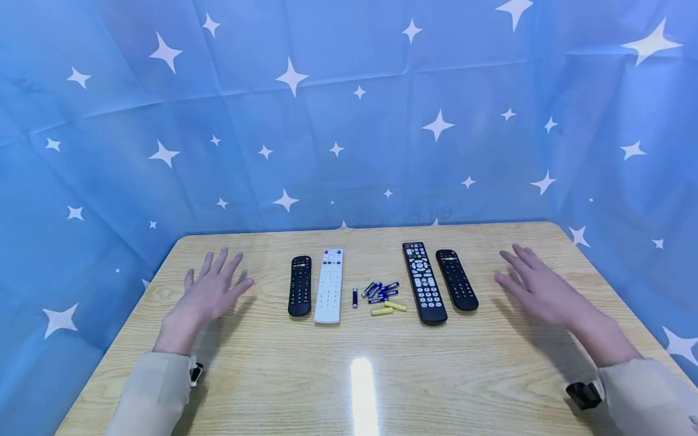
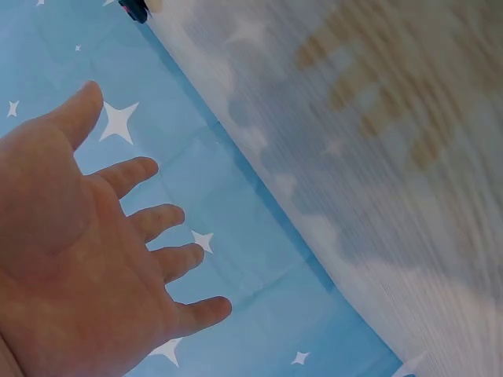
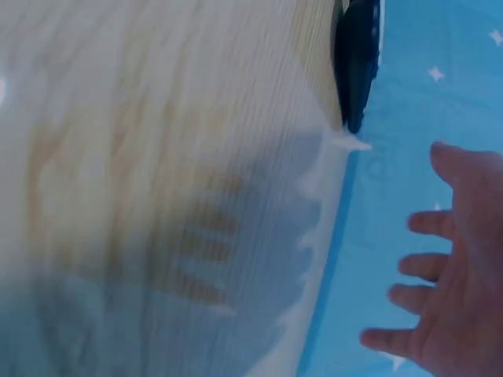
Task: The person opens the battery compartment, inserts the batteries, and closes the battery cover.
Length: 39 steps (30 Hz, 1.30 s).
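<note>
My left hand (image 1: 204, 295) hovers above the left side of the table, fingers spread and holding nothing. On the right, my right hand (image 1: 545, 290) is also held over the table with extended fingers and nothing in them. Nearest the left hand lies a small black remote control (image 1: 300, 286), beside a white remote control (image 1: 329, 286). A long black remote control (image 1: 425, 283) and a shorter black remote control (image 1: 457, 280) lie nearer the right hand. Between the pairs are several blue batteries (image 1: 384, 292), one blue battery (image 1: 355, 298) apart, and two yellow batteries (image 1: 382, 312).
The wooden table (image 1: 283, 369) has rounded far corners. A blue curtain (image 1: 349, 121) with white stars hangs behind it and along both sides. A dark device sits at each wrist, and a bright light reflection (image 1: 363, 393) shows on the near tabletop.
</note>
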{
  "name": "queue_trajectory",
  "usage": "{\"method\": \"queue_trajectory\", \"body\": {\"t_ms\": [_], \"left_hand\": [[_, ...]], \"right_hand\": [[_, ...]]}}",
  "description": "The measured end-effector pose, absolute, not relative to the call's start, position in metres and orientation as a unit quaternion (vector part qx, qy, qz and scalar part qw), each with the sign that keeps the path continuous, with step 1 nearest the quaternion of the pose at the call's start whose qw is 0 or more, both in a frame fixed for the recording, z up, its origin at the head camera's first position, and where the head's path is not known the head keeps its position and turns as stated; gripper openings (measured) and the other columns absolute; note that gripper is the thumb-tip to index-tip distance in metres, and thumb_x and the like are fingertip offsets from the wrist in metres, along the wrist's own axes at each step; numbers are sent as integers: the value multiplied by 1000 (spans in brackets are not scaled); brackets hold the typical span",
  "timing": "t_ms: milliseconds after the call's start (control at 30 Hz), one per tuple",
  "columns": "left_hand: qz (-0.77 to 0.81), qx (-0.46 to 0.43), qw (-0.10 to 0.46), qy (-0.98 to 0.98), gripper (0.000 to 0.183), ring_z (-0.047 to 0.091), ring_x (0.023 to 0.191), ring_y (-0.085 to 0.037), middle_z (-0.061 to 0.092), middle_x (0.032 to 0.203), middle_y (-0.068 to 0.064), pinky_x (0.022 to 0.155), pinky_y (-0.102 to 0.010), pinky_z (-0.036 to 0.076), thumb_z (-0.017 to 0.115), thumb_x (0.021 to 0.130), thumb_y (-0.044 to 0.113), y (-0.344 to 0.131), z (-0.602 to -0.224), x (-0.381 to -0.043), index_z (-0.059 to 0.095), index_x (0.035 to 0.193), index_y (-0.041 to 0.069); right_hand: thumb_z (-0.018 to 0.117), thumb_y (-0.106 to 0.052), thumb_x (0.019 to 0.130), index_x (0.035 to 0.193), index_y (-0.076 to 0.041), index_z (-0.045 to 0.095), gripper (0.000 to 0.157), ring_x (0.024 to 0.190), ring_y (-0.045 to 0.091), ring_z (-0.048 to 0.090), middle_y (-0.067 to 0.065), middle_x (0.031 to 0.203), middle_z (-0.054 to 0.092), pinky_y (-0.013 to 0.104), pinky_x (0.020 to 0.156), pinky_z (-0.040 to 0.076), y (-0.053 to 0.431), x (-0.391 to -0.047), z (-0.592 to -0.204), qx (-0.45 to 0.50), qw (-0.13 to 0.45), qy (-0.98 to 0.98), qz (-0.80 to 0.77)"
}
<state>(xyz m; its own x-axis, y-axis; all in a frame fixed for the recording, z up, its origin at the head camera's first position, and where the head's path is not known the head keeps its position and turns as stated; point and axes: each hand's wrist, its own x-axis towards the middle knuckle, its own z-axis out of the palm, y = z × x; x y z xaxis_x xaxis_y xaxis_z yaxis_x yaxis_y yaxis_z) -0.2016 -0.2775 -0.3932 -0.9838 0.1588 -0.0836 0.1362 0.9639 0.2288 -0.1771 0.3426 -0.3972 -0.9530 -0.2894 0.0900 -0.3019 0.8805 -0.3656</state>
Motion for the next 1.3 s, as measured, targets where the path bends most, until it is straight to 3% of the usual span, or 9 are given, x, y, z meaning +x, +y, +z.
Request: {"method": "queue_trajectory", "body": {"t_ms": [133,433,633,833,1067,1300], "left_hand": [[110,79,47,990,83,-8,141,-44,-2,158,-18,99,-75,-5,26,93,70,-274,-394,-203,16,154,14],[112,97,27,989,79,13,139,-47,11,156,-22,101,-74,6,26,95,68,-267,-395,-206,25,152,13],[113,106,24,988,77,21,136,-49,19,154,-24,101,-73,9,28,95,66,-262,-392,-207,35,149,11],[117,124,17,985,76,27,133,-49,27,151,-24,101,-70,15,29,95,66,-255,-391,-210,41,145,10],[112,147,1,983,69,35,129,-46,36,146,-23,99,-68,22,33,97,61,-244,-389,-212,48,140,9],[116,169,-1,979,61,39,127,-44,41,143,-22,98,-68,25,41,98,54,-229,-387,-213,50,139,9]], "right_hand": [[43,-45,101,143,3,38,64,128,54,30,33,145,29,67,99,27,327,-182,-394,155,6,-972,176],[44,-46,100,135,4,48,61,105,42,58,28,130,51,59,88,45,291,-197,-394,154,24,-974,163],[47,-51,98,134,8,46,69,103,42,60,30,124,55,58,82,48,274,-205,-394,137,12,-979,153],[47,-54,96,136,11,41,77,89,37,64,27,108,61,56,72,51,264,-211,-396,120,-6,-984,132],[47,-51,97,138,13,37,77,103,48,56,36,125,51,60,79,48,259,-218,-398,92,-33,-989,115],[50,-53,94,132,17,41,80,98,44,58,37,119,52,53,72,50,255,-230,-404,66,-67,-990,105]]}}
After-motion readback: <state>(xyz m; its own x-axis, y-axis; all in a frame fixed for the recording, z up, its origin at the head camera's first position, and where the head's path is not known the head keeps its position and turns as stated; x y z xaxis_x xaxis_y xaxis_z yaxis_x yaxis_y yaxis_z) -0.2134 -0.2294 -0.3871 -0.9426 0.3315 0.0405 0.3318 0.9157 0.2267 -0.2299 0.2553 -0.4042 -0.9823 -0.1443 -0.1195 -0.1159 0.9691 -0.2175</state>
